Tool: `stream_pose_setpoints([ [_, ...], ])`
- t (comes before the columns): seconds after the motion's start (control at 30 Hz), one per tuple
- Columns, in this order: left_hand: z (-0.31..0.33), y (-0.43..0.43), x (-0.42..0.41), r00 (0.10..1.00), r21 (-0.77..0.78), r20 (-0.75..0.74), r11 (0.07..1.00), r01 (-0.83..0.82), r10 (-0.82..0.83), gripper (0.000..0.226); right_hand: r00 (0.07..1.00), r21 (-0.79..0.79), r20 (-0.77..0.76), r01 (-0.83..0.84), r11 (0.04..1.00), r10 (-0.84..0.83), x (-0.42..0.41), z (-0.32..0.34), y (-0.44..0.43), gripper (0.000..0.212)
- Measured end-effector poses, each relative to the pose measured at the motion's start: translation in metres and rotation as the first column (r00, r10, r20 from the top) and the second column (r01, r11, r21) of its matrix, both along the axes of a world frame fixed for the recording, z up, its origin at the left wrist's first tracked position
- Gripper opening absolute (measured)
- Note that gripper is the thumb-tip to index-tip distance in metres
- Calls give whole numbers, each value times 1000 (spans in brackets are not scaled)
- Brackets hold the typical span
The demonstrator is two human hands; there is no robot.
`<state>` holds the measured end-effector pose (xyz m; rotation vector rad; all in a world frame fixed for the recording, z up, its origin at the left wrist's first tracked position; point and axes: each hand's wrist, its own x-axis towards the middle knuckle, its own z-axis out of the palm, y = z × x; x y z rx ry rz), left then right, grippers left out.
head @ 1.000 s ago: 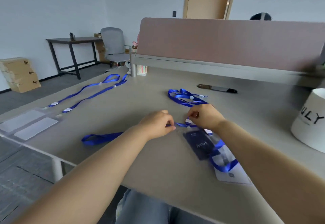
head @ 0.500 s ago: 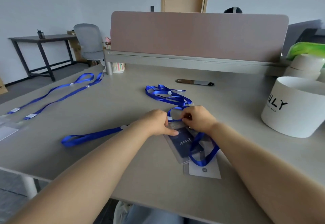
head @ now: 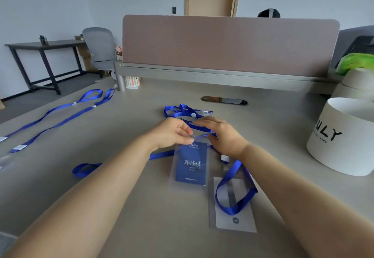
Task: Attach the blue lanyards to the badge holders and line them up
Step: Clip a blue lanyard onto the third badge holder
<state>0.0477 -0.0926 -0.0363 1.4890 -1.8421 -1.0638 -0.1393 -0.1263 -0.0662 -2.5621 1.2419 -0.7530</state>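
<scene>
Fingers [head: 187, 131] of our left hand [head: 172, 134] are curled, thumb and forefinger pinching the top edge of the clear badge holder [head: 190, 166], which lies flat on the desk [head: 283, 156] with a dark blue card inside. Our right hand [head: 224, 138] sits just beside it, fingers stretched toward the left hand and blurred; we cannot tell whether the thumb grips anything. A blue lanyard [head: 86, 169] runs from the holder's top, under our left forearm, and ends in a loop on the desk to the left. A second lanyard [head: 235, 197] emerges from under the right hand and loops across a second badge holder [head: 232, 220], which contains a white card and lies nearer to us, just right of the first. A loose pile of lanyards [head: 180, 112] rests beyond both hands. Two straightened lanyards [head: 60, 114] lie parallel at far left. A white round container [head: 344, 142] stands at right, a divider panel [head: 222, 43] behind.
</scene>
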Motion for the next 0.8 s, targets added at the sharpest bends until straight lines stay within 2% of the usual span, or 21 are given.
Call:
stream_pose_setpoints([
  [0.07,3,-6,5,1000,-55,-30,998,-4,3,13,995,85,30,-98,992,96,1,-1,-5,57],
  [0.17,5,-11,4,995,-90,-99,996,1,-10,22,984,173,115,-152,973,133,-1,-3,-11,38],
  [0.23,5,-12,1,996,-107,-89,994,20,-29,25,978,234,174,-157,960,117,-2,-3,-11,30],
  [0.37,1,-9,-4,997,-134,-67,990,39,-48,25,945,300,279,-253,920,169,0,-2,-7,38],
  [0.57,-6,-2,-2,997,-296,-68,955,11,-33,10,924,335,290,-341,878,248,4,-6,-7,27],
  [0.67,-5,-1,1,994,-343,-100,939,15,-52,25,930,357,285,-329,874,233,5,-9,-6,27],
  [0.8,-5,0,0,996,-365,-62,930,43,-70,33,923,360,281,-354,863,262,5,-8,-4,31],
])
